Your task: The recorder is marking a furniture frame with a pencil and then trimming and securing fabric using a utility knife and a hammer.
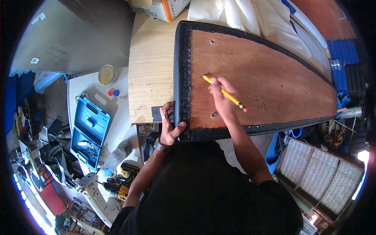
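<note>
A tapered plywood panel (266, 74) with a black padded, stapled border lies on a light wooden bench top (150, 62). It carries scratched marks and small holes. My right hand (223, 98) grips a yellow pencil (231, 96) with a red eraser, its point on or just above the wood at the upper left of the panel. My left hand (170, 129) is wrapped round the panel's near left corner, thumb on the black border. A dark flat piece (157, 113) lies on the bench beside my left fingers.
A white table (92, 78) at left bears a tin (106, 75), red and blue caps, an open blue case (96, 119), bottle, drill (117, 188) and sewing machine (98, 199). A carton (156, 8) and white cloth (223, 11) lie behind. A framed tray (317, 172) stands lower right.
</note>
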`<action>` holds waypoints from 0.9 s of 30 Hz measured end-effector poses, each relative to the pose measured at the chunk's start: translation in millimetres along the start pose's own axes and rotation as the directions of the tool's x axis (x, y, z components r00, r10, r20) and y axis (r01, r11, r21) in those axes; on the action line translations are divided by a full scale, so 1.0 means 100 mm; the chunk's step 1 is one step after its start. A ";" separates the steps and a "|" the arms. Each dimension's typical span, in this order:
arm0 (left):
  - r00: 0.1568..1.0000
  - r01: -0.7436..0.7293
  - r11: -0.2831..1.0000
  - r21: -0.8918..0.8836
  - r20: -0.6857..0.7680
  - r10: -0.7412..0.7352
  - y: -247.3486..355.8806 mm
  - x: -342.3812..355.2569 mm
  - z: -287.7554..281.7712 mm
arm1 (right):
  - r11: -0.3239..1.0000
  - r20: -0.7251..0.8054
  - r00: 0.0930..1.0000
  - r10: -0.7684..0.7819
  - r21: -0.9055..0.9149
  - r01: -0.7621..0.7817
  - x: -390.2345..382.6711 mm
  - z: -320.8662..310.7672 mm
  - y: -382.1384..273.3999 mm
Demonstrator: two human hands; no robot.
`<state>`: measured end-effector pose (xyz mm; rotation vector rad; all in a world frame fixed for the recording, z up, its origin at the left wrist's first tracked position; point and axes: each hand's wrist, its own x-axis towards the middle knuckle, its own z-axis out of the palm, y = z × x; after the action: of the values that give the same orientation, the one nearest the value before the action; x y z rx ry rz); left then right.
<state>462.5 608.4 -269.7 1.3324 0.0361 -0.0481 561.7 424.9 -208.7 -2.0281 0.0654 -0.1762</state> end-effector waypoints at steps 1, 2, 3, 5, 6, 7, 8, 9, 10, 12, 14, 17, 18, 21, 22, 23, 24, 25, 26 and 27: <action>1.000 -0.003 1.000 -0.010 0.010 0.003 -0.01 0.01 0.00 | 0.997 0.015 0.999 -0.049 -0.064 0.050 -0.02 0.01 0.06; 1.000 -0.004 1.000 -0.020 0.017 0.004 0.00 -0.01 0.00 | 0.999 -0.006 0.999 -0.038 -0.001 0.038 0.01 -0.02 0.06; 1.000 -0.002 1.000 -0.020 0.017 0.002 0.00 -0.02 0.00 | 0.998 -0.026 0.999 -0.025 0.063 0.027 0.08 -0.06 0.04; 1.000 -0.003 0.999 -0.035 0.003 0.003 0.03 0.00 0.01 | 1.000 -0.011 1.000 -0.010 0.024 0.010 0.10 -0.06 -0.06; 1.000 0.023 0.996 -0.083 0.002 -0.023 0.07 0.00 0.04 | 0.999 0.008 1.000 -0.014 0.032 0.014 0.04 -0.03 -0.10; 1.000 0.022 0.996 -0.082 0.005 -0.021 0.07 0.00 0.02 | 0.999 0.055 0.998 -0.044 -0.018 0.045 0.01 -0.03 -0.08; 1.000 0.007 0.999 -0.048 0.023 -0.006 0.05 0.01 0.00 | 0.995 0.034 0.999 0.035 0.088 -0.038 -0.04 -0.01 -0.06; 0.999 -0.008 1.000 -0.015 0.043 0.009 0.05 0.02 -0.01 | 0.982 -0.025 0.998 0.054 0.181 -0.049 -0.03 -0.01 -0.07; 0.999 -0.010 1.000 -0.016 0.045 0.011 0.05 0.03 0.00 | 0.960 -0.082 0.994 0.079 0.274 -0.054 -0.02 -0.01 -0.08; 0.999 0.000 0.997 -0.082 0.040 0.003 0.07 0.01 0.02 | 0.991 -0.040 0.999 -0.010 0.132 0.015 0.00 -0.02 -0.12; 0.999 0.003 0.997 -0.075 0.032 0.000 0.03 0.01 0.01 | 0.998 0.043 0.999 -0.015 0.054 0.013 -0.01 0.01 -0.15; 1.000 0.003 0.996 -0.084 0.027 -0.001 0.06 0.02 0.03 | 0.991 -0.098 0.987 -0.130 0.024 0.133 -0.03 -0.08 0.05; 1.000 -0.005 0.997 -0.074 0.024 0.006 0.03 0.01 0.02 | 0.990 -0.075 0.993 -0.094 0.101 0.101 -0.06 -0.14 0.08; 1.000 -0.018 0.999 -0.048 0.017 0.019 0.00 0.01 0.02 | 0.998 -0.068 0.996 -0.066 0.011 0.067 -0.06 -0.08 -0.02; 1.000 -0.022 0.999 -0.030 0.010 0.022 0.00 0.01 0.03 | 0.992 -0.053 0.991 -0.125 -0.017 0.124 -0.03 -0.07 -0.11; 1.000 -0.011 0.999 -0.033 0.020 0.012 0.02 0.02 0.02 | 0.982 -0.034 0.982 -0.185 -0.043 0.184 -0.01 -0.08 -0.21; 1.000 -0.016 0.999 -0.035 0.019 0.016 0.02 0.01 0.01 | 0.981 -0.018 0.983 -0.180 -0.082 0.178 -0.05 -0.12 -0.12; 1.000 -0.011 1.000 -0.022 0.013 0.011 0.01 -0.01 0.01 | 0.996 -0.043 0.995 -0.090 0.004 0.090 -0.11 -0.18 0.02; 1.000 -0.009 1.000 -0.010 0.006 0.010 0.02 -0.01 0.01 | 0.996 -0.060 0.998 -0.002 0.091 0.007 -0.13 -0.27 0.11; 1.000 -0.023 1.000 -0.005 0.005 0.023 0.03 0.00 0.02 | 0.966 -0.018 0.993 0.117 0.234 -0.110 -0.10 -0.41 0.11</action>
<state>462.7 606.8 -266.6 1.3277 0.0168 -0.0316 546.4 385.0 -201.5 -1.7824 0.1729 -0.1363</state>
